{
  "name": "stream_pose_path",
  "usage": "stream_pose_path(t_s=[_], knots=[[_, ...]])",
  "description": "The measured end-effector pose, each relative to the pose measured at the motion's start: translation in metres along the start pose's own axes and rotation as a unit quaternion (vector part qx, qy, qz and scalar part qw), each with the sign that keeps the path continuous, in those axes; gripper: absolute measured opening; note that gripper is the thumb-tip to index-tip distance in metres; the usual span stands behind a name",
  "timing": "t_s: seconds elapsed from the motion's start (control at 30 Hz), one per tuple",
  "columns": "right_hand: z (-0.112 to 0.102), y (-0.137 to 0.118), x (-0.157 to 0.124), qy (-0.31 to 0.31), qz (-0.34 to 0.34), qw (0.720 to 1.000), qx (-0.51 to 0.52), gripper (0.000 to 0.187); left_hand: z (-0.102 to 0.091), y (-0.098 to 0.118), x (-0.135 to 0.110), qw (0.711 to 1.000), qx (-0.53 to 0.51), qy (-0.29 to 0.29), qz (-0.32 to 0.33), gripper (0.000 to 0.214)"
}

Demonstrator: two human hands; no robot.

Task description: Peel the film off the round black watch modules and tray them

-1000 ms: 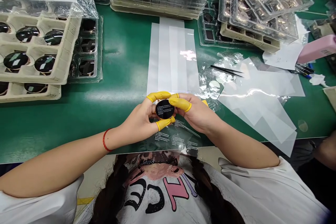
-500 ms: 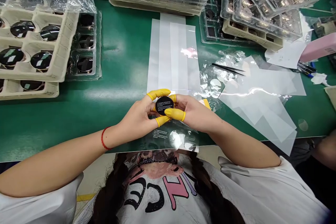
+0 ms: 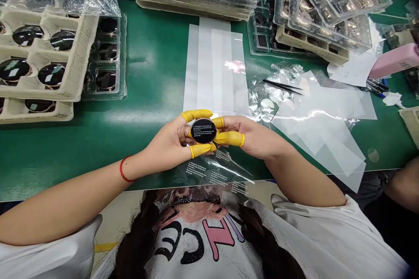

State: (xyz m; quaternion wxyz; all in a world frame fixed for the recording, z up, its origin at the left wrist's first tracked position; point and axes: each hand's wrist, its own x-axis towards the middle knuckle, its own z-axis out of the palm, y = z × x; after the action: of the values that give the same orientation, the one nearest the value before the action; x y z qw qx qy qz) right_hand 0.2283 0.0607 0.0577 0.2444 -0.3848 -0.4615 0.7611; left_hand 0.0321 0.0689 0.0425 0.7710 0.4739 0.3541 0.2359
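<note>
Left hand [image 3: 166, 141] and right hand [image 3: 252, 138] grip a round black watch [image 3: 204, 130] by its edge, fingers narrow (yellow rubber finger cots [image 3: 196, 115] on). Clear printed plastic film [image 3: 218, 174] lies just below the watch.

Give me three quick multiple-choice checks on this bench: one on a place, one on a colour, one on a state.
1. Where do the tweezers lie?
A. In a tray
B. Between the hands
C. Right of the frosted strips

2. What colour are the finger cots?
A. Yellow
B. Blue
C. White

3. How is the round black watch placed?
A. Lying on the mat
B. Held between both hands
C. Sitting in a tray

1: C, they lie on the bench beyond the strips' right side.
2: A, every cot showing is yellow.
3: B, the left hand and right hand grip its edge.
</note>
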Motion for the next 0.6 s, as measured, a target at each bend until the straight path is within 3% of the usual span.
stream_pose_path(t_s=[0.3,0.47,0.53,0.6], knots=[[-0.011,0.001,-0.002,0.149,-0.042,0.980,-0.123,0.022,-0.005,-0.007,-0.001,0.998,0.042,0.014,0.040,0.057],[-0.009,-0.007,0.002,0.270,-0.127,0.939,-0.171,0.021,-0.006,-0.007,0.001,0.995,0.088,0.043,0.032,0.068],[0.002,-0.014,0.008,0.271,-0.147,0.925,-0.222,0.023,-0.006,-0.005,0.000,0.990,0.123,0.063,0.014,0.069],[0.011,-0.019,0.023,0.226,-0.209,0.908,-0.285,0.030,-0.009,0.000,-0.002,0.982,0.163,0.098,0.003,0.066]])
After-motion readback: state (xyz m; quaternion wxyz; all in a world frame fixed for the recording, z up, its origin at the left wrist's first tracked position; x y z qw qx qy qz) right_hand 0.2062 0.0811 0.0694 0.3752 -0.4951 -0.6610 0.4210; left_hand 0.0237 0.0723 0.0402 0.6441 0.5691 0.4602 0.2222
